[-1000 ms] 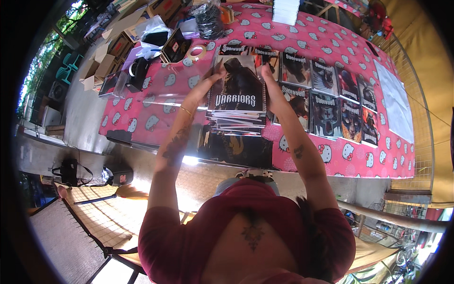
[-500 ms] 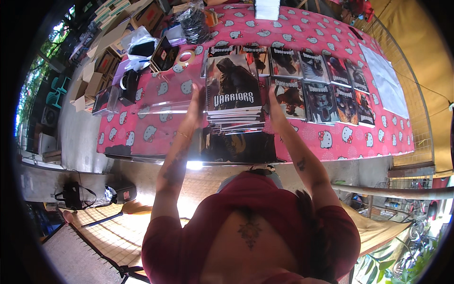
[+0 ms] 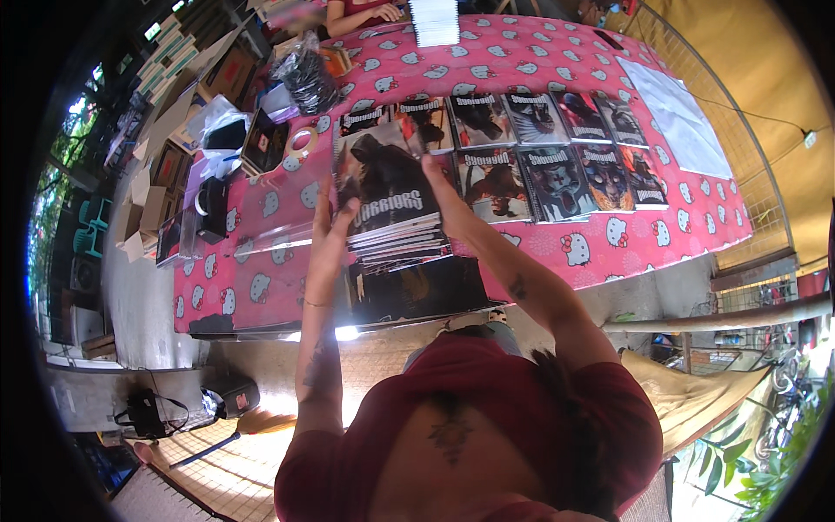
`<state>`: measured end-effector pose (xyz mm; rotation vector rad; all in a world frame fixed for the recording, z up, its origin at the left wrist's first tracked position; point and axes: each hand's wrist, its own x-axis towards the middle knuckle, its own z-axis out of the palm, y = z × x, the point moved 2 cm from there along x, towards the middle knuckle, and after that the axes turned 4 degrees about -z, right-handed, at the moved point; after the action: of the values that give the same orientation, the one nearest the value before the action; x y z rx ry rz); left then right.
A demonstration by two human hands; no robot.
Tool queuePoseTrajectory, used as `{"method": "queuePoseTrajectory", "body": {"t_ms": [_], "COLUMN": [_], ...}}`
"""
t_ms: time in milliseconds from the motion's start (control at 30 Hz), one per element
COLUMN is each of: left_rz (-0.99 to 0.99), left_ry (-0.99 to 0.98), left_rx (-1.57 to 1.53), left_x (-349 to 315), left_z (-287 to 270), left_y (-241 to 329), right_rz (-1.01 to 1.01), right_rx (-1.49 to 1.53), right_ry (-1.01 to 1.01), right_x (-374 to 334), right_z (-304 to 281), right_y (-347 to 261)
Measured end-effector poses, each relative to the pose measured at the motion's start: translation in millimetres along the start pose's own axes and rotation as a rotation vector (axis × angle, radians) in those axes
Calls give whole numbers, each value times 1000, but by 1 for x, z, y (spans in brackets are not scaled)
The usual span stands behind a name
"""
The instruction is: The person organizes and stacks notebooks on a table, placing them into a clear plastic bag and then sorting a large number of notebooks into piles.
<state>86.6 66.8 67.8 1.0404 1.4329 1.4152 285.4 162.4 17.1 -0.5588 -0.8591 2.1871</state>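
Your left hand and right hand gripped opposite sides of a stack of spiral-bound notebooks, thumbs at its upper edges, left of the middle and close to the near edge of the pink-covered worktop. Two rows of dark-covered notebooks spread behind it and toward the right edge. Beyond your left hand lay a tape roll; a white pile stood at the far edge.

L hand & R hand, flat & just off the notebook stack a sec ago, now close on its sides, L thumb over the cover. Stack slants up to R in view, was lvl. Co-worker's hand shows at tbl's far edge now.
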Motion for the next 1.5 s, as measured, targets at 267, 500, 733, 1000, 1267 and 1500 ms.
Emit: {"method": "queuePoseTrajectory", "body": {"t_ms": [267, 500, 733, 1000, 1267, 1500], "left_rz": [223, 788, 256, -84, 144, 494], "left_ry": [20, 222, 10, 173, 31, 288], "left_rx": [509, 489, 780, 964, -93, -260], "left_x": [-30, -14, 173, 242, 152, -8], "left_z": [7, 256, 430, 461, 395, 177], "left_y": [56, 121, -69, -121, 15, 164], "right_rz": [-370, -138, -151, 93, -859, -826], "right_rx": [-977, -1888, -1690, -2037, -632, -740], "right_ry": [409, 967, 607, 721, 681, 396], "right_x": [-5, -17, -14, -62, -111, -97], "right_z": [-117, -365, -335, -470, -353, -124], "right_y": [-96, -249, -298, -365, -394, -264]}}
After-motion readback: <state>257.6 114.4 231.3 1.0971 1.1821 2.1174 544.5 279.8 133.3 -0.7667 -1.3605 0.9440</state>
